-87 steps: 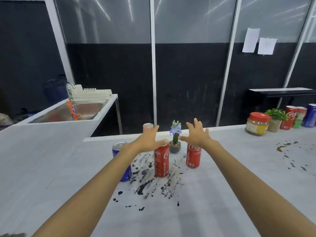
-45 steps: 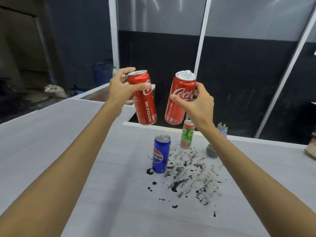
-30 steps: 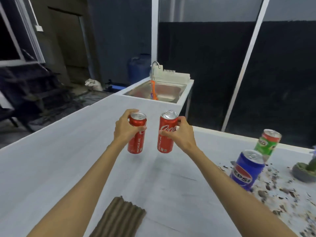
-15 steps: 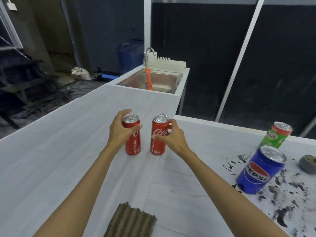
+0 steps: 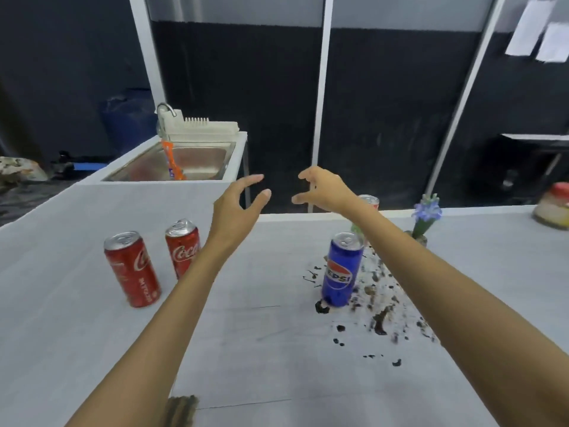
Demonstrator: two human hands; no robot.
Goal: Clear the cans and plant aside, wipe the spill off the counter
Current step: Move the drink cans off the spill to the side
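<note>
Coca-Cola cans [image 5: 132, 269] stand at left, apparently parked clear of the spill [image 5: 379, 323], while left hand [image 5: 237, 208] and right hand [image 5: 323, 189] hover empty, fingers [image 5: 251, 181] loosely parted, likely bound for the Pepsi can [image 5: 341, 269] at its edge

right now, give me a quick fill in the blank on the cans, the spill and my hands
1. The near Coca-Cola can and the far Coca-Cola can stand on the counter, to the ___ of the spill.
2. The blue can at the spill's edge reads ___.
3. The left hand and the right hand hover above the counter and hold ___.

Missing words: left; Pepsi; nothing.
</note>
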